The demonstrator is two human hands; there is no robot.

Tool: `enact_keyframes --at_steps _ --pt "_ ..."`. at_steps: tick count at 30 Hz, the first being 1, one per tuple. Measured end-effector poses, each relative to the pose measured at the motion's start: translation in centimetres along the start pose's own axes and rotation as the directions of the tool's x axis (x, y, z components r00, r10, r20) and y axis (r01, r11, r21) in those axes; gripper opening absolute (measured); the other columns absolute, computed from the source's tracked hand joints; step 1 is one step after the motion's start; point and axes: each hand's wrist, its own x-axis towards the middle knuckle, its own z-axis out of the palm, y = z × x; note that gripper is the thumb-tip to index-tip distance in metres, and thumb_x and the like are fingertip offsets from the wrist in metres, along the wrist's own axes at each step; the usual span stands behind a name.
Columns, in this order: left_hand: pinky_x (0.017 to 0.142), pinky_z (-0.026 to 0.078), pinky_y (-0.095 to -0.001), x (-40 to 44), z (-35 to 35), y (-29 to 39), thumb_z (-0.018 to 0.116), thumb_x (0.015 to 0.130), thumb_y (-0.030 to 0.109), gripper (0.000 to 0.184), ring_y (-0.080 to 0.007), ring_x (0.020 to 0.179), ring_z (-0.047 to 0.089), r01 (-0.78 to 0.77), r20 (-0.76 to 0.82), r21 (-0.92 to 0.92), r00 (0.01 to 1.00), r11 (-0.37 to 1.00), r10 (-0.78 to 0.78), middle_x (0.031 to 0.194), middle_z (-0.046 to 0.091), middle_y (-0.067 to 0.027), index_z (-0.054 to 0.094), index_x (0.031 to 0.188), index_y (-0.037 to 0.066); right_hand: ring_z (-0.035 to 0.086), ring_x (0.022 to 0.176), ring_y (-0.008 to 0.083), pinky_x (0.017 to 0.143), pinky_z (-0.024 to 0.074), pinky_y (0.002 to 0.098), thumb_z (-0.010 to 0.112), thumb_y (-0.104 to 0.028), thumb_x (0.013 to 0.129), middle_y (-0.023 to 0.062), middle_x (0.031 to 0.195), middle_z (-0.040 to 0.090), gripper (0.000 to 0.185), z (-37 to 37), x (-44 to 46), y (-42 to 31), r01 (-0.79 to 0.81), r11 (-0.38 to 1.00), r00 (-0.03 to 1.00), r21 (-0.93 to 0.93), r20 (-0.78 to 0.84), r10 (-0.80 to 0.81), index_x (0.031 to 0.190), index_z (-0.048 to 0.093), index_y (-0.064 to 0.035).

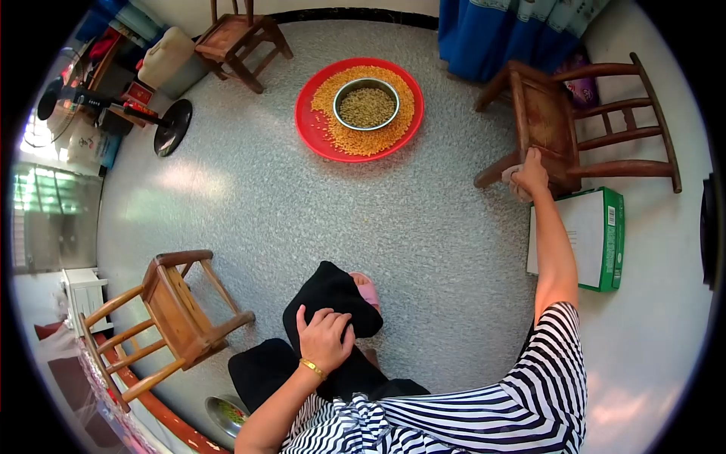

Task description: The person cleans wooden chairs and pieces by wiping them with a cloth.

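My right hand (pixel 532 175) reaches out to the wooden chair (pixel 546 121) on the right. Its fingers are closed round a crumpled pale cloth (pixel 516 180), which lies against the front corner of the seat. Most of the cloth is hidden in the hand. My left hand (pixel 325 335), with a gold-coloured bracelet at the wrist, rests on my knee in black trousers (pixel 325 291). Its fingers are loosely spread and hold nothing.
Ahead on the floor, a red tray (pixel 305 125) of yellow kernels bears a metal bowl (pixel 367 127). Wooden chairs stand at left (pixel 178 310) and far left (pixel 231 38). A green box (pixel 614 238) sits below my right arm. A fan base (pixel 174 129) stands left.
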Motion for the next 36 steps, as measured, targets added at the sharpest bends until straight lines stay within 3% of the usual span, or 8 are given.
enact_keyframes --at_steps 13,24,31,35,36 --pt "0.096 0.030 -0.0469 -2.1 0.0 -3.0 0.061 0.072 0.015 0.013 -0.0179 0.085 0.059 0.019 -0.136 -0.087 0.990 0.996 -0.031 0.079 0.062 -0.0042 0.064 0.083 0.010 0.054 0.102 0.0421 0.086 0.0449 0.0456 0.070 -0.020 0.063 0.0172 0.142 0.022 0.083 2.5 -12.4 -6.1 0.155 0.987 0.981 0.047 0.111 -0.159 0.131 0.026 -0.0035" --pt "0.095 0.033 -0.0450 -4.5 1.0 -6.2 0.060 0.072 0.012 0.009 -0.0190 0.081 0.060 -0.012 -0.270 -0.160 0.962 0.987 -0.032 0.076 0.063 -0.0047 0.063 0.079 0.009 0.057 0.093 0.0418 0.079 0.0474 0.0466 0.072 -0.024 0.063 0.0202 0.133 0.028 0.087 4.6 -25.8 -12.2 0.315 0.945 0.917 0.086 0.231 -0.326 0.130 0.024 0.0029" --pt "0.096 0.032 -0.0452 -6.1 2.2 -8.7 0.058 0.074 0.013 0.009 -0.0198 0.082 0.060 0.093 -0.280 -0.158 0.951 0.983 -0.135 0.077 0.063 -0.0053 0.063 0.080 0.009 0.056 0.094 0.0428 0.079 0.0468 0.0474 0.071 -0.025 0.063 0.0197 0.131 0.029 0.086 5.6 -31.7 -16.7 0.376 0.918 0.856 0.125 0.332 -0.396 0.129 0.023 0.0024" --pt "0.097 0.031 -0.0456 -7.9 2.9 -10.3 0.057 0.075 0.012 0.010 -0.0199 0.085 0.060 0.126 -0.307 -0.176 0.935 0.976 -0.176 0.080 0.063 -0.0056 0.063 0.081 0.010 0.052 0.103 0.0400 0.086 0.0448 0.0436 0.067 -0.023 0.064 0.0186 0.133 0.030 0.079 6.4 -33.4 -16.6 0.435 0.872 0.805 0.224 0.336 -0.488 0.129 0.029 0.0002" --pt "0.099 0.030 -0.0459 -8.5 3.0 -10.7 0.056 0.075 0.011 0.011 -0.0201 0.090 0.060 0.122 -0.297 -0.202 0.938 0.972 -0.179 0.085 0.064 -0.0060 0.064 0.083 0.010 0.052 0.104 0.0378 0.086 0.0446 0.0419 0.066 -0.022 0.063 0.0185 0.132 0.034 0.072 7.0 -33.2 -15.5 0.549 0.753 0.741 0.363 0.206 -0.639 0.125 0.035 -0.0010"
